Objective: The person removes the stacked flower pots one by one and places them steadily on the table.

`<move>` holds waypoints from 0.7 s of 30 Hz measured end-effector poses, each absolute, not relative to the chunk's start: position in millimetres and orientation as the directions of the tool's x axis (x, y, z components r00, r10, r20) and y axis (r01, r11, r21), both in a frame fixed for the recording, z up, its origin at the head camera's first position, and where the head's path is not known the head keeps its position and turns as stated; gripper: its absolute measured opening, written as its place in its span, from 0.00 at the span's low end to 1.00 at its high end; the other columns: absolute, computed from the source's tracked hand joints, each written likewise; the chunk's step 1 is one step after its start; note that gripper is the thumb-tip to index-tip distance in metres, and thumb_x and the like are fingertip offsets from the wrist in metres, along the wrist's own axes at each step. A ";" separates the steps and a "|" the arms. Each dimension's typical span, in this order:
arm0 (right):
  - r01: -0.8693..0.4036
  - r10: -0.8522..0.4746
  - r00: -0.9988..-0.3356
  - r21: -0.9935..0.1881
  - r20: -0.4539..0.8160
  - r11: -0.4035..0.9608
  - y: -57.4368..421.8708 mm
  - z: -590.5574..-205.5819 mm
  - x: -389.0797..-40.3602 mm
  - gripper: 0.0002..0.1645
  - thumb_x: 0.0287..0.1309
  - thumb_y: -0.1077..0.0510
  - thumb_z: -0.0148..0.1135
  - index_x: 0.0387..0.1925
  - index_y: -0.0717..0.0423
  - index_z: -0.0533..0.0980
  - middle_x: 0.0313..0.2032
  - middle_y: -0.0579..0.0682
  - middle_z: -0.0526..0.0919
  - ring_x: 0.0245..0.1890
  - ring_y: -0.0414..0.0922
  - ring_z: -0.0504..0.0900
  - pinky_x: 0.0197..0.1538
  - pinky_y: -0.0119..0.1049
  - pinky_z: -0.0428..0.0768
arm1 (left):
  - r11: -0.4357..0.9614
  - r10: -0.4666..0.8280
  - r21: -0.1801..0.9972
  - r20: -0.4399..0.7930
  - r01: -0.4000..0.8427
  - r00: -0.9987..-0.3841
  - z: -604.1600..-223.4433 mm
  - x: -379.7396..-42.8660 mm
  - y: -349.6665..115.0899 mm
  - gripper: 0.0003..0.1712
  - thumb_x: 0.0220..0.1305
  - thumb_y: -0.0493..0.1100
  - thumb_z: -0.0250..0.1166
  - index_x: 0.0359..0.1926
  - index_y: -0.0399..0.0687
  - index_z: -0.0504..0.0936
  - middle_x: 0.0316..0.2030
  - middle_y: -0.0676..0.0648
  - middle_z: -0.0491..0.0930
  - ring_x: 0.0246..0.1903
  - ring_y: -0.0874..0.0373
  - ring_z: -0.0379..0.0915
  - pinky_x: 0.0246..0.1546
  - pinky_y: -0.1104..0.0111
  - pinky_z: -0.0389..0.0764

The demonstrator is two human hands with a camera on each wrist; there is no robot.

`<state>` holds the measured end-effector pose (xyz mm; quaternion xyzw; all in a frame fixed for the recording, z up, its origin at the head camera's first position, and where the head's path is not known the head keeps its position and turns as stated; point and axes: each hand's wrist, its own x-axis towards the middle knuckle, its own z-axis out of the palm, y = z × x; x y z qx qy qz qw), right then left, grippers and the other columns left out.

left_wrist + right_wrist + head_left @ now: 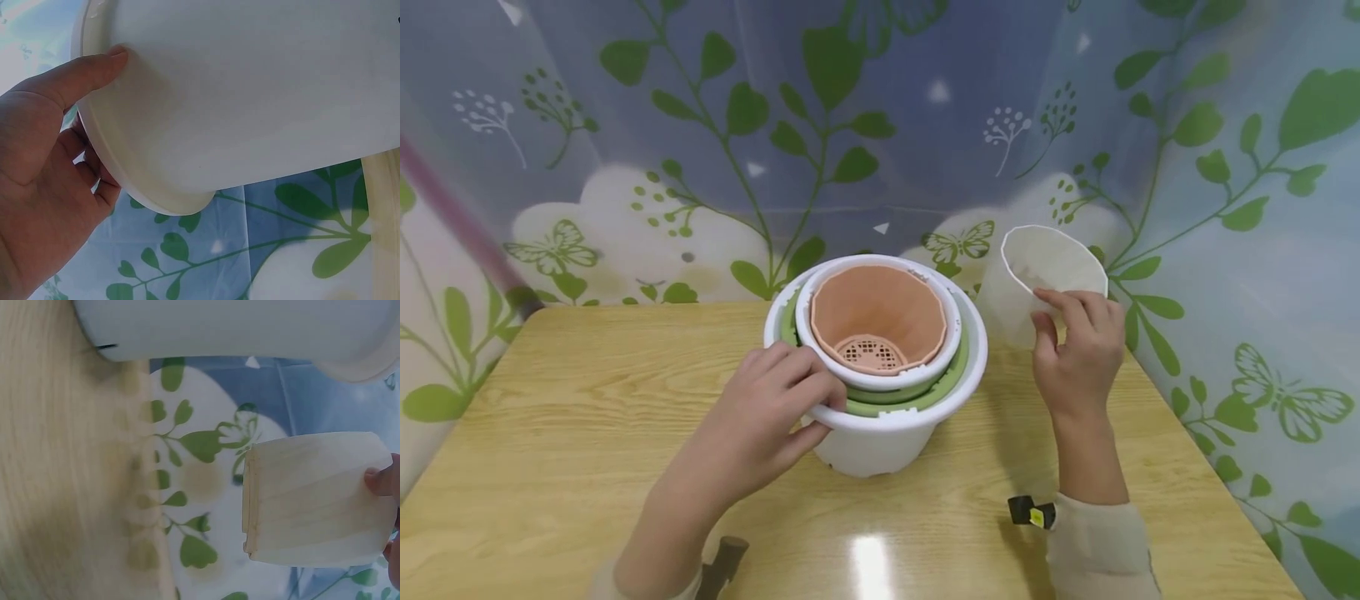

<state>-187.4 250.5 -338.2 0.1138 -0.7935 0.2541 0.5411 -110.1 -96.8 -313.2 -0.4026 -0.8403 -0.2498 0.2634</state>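
My left hand (771, 396) grips the rim of a large white plant pot (872, 450) on the table, its thumb pressed to the outer wall in the left wrist view. Nested inside this pot are green pots (946, 390), a smaller white-rimmed pot (953, 325) and, innermost, a terracotta-coloured pot (880, 304) with a grid of holes in its base. To the right, my right hand (1081, 350) pinches the rim of a small white pot (1060, 258) between thumb and fingers. In the right wrist view that small pot (319, 500) hangs apart from the nested stack.
The wooden table (625, 392) reaches back to a curtain (880, 125) printed with green leaves and butterflies, which also runs along the right side. A black wrist device (1032, 512) with a yellow label sits at the right sleeve.
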 end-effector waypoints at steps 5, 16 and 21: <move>-0.413 0.102 -0.443 -0.304 0.891 0.859 255.0 -346.4 -191.8 0.11 0.49 0.66 0.73 0.38 0.58 0.85 0.34 0.59 0.82 0.38 0.63 0.73 0.44 0.53 0.70 | 0.551 0.545 0.212 0.641 0.807 -0.541 -313.9 -109.8 -96.0 0.13 0.53 0.41 0.76 0.34 0.57 0.78 0.36 0.59 0.75 0.40 0.57 0.69 0.44 0.59 0.68; -0.323 0.098 -0.536 -0.311 0.839 0.894 264.7 -359.8 -197.7 0.11 0.47 0.70 0.73 0.35 0.59 0.84 0.34 0.58 0.83 0.40 0.62 0.75 0.47 0.56 0.73 | 0.563 0.548 0.218 0.624 0.797 -0.558 -314.5 -109.0 -96.4 0.13 0.53 0.43 0.76 0.34 0.58 0.78 0.36 0.59 0.75 0.40 0.57 0.68 0.44 0.59 0.68; -0.296 0.088 -0.571 -0.305 0.816 0.905 272.3 -366.6 -200.9 0.13 0.45 0.71 0.73 0.35 0.59 0.84 0.35 0.57 0.83 0.40 0.62 0.76 0.46 0.56 0.74 | 0.561 0.548 0.218 0.626 0.798 -0.556 -314.6 -109.5 -96.2 0.13 0.53 0.43 0.76 0.34 0.57 0.78 0.36 0.59 0.75 0.40 0.57 0.68 0.44 0.59 0.68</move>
